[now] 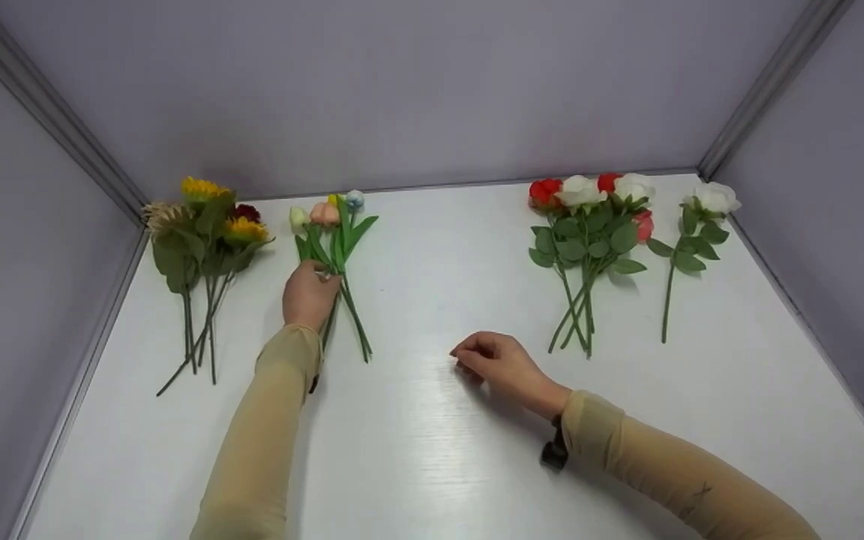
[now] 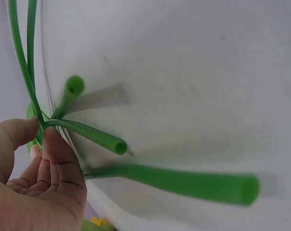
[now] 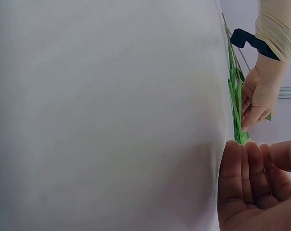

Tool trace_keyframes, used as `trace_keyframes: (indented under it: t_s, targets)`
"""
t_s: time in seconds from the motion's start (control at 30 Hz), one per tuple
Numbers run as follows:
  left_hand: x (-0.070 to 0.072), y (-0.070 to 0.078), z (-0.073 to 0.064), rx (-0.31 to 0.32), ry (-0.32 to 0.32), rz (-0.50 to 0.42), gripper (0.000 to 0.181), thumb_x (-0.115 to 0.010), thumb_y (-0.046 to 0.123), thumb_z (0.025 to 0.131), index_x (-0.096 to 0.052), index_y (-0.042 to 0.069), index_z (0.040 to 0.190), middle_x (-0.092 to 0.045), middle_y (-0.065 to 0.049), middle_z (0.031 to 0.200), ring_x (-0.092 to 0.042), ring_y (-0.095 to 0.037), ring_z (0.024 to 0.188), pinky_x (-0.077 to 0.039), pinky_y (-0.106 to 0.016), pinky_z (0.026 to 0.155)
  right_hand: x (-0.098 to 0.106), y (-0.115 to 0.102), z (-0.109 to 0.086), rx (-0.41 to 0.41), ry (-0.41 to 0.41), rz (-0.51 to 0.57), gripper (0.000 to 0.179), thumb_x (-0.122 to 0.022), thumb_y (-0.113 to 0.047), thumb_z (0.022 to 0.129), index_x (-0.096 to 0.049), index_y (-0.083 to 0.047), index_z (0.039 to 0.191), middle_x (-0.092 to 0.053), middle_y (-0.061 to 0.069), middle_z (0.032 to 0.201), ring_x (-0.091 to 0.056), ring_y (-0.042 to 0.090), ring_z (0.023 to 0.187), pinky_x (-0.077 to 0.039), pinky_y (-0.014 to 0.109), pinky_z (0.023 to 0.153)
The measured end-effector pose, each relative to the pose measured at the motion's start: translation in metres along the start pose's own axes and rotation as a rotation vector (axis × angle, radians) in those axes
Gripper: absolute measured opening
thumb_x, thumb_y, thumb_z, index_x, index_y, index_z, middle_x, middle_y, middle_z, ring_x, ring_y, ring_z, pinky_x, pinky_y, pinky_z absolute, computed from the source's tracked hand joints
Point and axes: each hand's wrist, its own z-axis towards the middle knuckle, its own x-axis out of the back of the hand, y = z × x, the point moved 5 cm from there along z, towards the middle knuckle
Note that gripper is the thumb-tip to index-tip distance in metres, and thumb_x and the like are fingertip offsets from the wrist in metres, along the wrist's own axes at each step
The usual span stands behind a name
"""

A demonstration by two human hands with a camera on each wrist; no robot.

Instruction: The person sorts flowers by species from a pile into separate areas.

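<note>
Several tulips lie in a small bunch at centre left, with a pale green bloom (image 1: 298, 218), a peach tulip (image 1: 325, 214) and a blue-white bloom (image 1: 355, 199) at its top. My left hand (image 1: 310, 296) pinches a tulip stem between thumb and forefinger, just under the leaves. Close up in the left wrist view, other green stems (image 2: 203, 185) spread out beside the fingers over the white table. Low over the table's middle hovers my right hand (image 1: 503, 367), fingers loosely bent with nothing in them. In the right wrist view its fingers (image 3: 234, 173) also hold nothing.
Sunflowers (image 1: 207, 189) and other dark-leaved flowers lie at the far left. A bunch of red and white roses (image 1: 582, 191) is at the right, with a single white rose (image 1: 715, 198) beyond it. Grey panels enclose the white table (image 1: 432, 465) at back and sides.
</note>
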Motion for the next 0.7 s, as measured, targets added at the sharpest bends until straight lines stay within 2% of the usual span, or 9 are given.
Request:
trace_keyframes:
  t_s: [0.2,0.33,0.4,0.53,0.7]
  targets:
    - [0.006,0.0,-0.003,0.001,0.013,0.002,0.042,-0.066,0.025,0.101,-0.058,-0.004,0.13,-0.065,-0.019,0.112,-0.061,-0.033,0.103,-0.05,-0.046,0.091,0.001,-0.001,0.0,0.005,0.003,0.006,0.022,-0.067,-0.021,0.101,-0.073,-0.001,0.108,-0.072,0.014,0.099,-0.067,0.031,0.088,-0.056,0.041,0.077]
    - [0.012,0.001,-0.003,-0.003,0.059,-0.014,0.045,-0.066,0.031,0.1,-0.059,-0.002,0.129,-0.064,-0.017,0.109,-0.061,-0.031,0.1,-0.049,-0.045,0.089,0.01,-0.003,0.003,-0.006,0.019,-0.008,0.02,-0.065,-0.018,0.102,-0.073,-0.002,0.11,-0.072,0.013,0.1,-0.067,0.029,0.087,-0.057,0.039,0.076]
    - [0.014,0.005,-0.003,-0.026,0.084,-0.017,0.047,-0.066,0.033,0.1,-0.059,-0.002,0.131,-0.062,-0.016,0.111,-0.06,-0.031,0.1,-0.049,-0.046,0.088,0.019,-0.004,0.007,-0.01,0.04,-0.017,0.02,-0.063,-0.017,0.103,-0.072,-0.001,0.111,-0.072,0.014,0.101,-0.067,0.029,0.089,-0.057,0.038,0.076]
    - [0.011,0.02,-0.006,-0.142,0.111,0.038,0.049,-0.067,0.034,0.1,-0.059,0.0,0.136,-0.059,-0.016,0.123,-0.056,-0.032,0.112,-0.047,-0.047,0.095,0.052,-0.007,0.016,-0.012,0.103,-0.048,0.025,-0.061,-0.016,0.104,-0.069,0.003,0.115,-0.07,0.018,0.106,-0.067,0.031,0.096,-0.058,0.038,0.08]
    - [-0.012,0.053,-0.021,-0.382,0.068,0.152,0.052,-0.068,0.035,0.1,-0.057,0.007,0.143,-0.053,-0.014,0.141,-0.046,-0.033,0.134,-0.039,-0.048,0.111,0.115,-0.008,0.023,-0.057,0.207,-0.114,0.035,-0.058,-0.026,0.106,-0.065,0.003,0.125,-0.066,0.022,0.117,-0.062,0.036,0.106,-0.057,0.041,0.084]
